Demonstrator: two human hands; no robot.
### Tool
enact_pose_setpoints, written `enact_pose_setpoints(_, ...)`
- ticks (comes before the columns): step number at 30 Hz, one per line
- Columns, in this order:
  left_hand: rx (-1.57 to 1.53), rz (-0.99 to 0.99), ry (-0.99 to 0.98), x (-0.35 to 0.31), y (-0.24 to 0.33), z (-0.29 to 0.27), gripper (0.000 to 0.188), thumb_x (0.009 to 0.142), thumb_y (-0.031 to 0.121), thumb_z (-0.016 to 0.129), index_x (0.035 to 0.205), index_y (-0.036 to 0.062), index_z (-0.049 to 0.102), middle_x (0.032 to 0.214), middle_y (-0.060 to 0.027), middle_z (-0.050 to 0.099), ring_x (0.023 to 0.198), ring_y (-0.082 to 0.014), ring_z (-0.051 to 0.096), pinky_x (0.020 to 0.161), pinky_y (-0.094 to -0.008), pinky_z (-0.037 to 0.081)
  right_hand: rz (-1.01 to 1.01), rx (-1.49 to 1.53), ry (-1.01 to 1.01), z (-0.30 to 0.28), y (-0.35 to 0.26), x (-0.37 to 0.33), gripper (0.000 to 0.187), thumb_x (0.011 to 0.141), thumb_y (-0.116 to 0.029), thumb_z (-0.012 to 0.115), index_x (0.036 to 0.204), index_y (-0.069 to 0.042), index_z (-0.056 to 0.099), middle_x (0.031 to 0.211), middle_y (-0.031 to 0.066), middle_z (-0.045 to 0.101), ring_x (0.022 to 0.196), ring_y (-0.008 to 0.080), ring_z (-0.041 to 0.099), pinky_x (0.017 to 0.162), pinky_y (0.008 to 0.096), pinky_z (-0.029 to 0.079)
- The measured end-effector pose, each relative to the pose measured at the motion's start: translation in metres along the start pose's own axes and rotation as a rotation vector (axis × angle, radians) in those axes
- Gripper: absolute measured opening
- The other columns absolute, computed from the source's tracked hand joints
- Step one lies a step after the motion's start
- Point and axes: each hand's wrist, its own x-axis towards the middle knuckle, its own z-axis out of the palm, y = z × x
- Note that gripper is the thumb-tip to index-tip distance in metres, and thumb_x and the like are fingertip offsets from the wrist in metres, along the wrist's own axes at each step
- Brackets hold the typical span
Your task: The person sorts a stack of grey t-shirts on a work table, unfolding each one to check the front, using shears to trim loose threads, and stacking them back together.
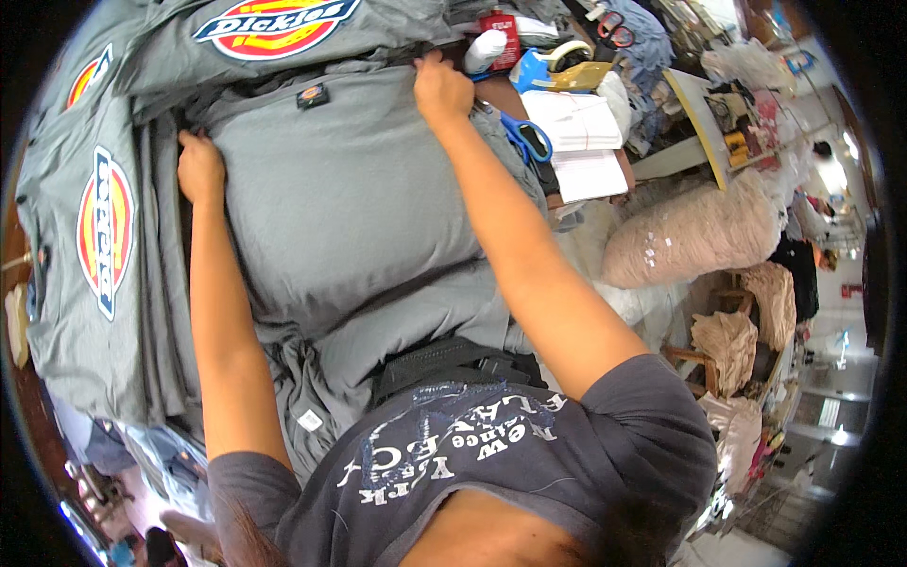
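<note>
A grey T-shirt (340,189) lies spread in front of me, with a small dark label (313,96) near its far edge. My left hand (201,168) is at the shirt's left far corner, its fingers closed on the cloth edge. At the right far corner, the curled fingers of my right hand (442,90) grip the same shirt, their tips partly hidden. Around it, more grey shirts with an oval red, yellow and blue print (106,231) lie to the left and beyond. Loose grey cloth hangs toward my body, with a white tag (309,420) on it.
Right of my right hand are a red bottle (499,40), a white spool (485,50), a tape dispenser (557,74), blue-handled scissors (527,138) and white paper sheets (576,132). A large plastic-wrapped beige bundle (690,231) lies farther right. Red-handled scissors (616,30) rest on blue cloth.
</note>
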Motion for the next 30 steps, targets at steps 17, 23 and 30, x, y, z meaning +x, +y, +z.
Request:
enact_pose_setpoints(17,-0.232,0.042,0.274,-0.285,-0.073,-0.081,0.03,0.079,0.015,0.059,0.104,0.0,0.051,0.098,-0.0136,0.05,0.096,-0.0279,0.045,0.084,-0.0361,0.034,0.188,0.703,-0.484,-0.143,0.131,-0.226,0.027,0.075,-0.024,0.063,0.092,-0.005,0.054,0.08,0.007,0.057,0.068,0.0189,0.054,0.063,0.0304,0.044)
enact_pose_setpoints(23,-0.658,-0.237,0.195,-0.277,-0.084,-0.056,0.042,0.08,0.023,0.06,0.108,-0.0034,0.045,0.096,-0.014,0.052,0.085,-0.0227,0.052,0.078,-0.0303,0.039,0.217,0.924,-0.359,-0.082,0.135,-0.243,0.047,0.07,-0.031,0.069,0.099,0.0,0.048,0.094,0.0138,0.053,0.082,0.0231,0.051,0.073,0.0324,0.041)
enact_pose_setpoints(30,-0.591,-0.222,0.308,-0.273,-0.073,-0.071,0.024,0.08,0.021,0.059,0.088,-0.0012,0.052,0.079,-0.0089,0.056,0.07,-0.0171,0.052,0.066,-0.0282,0.041,0.006,0.648,-0.345,-0.063,0.137,-0.246,0.037,0.071,-0.025,0.068,0.089,0.001,0.049,0.085,0.0151,0.052,0.084,0.0289,0.049,0.075,0.0353,0.039)
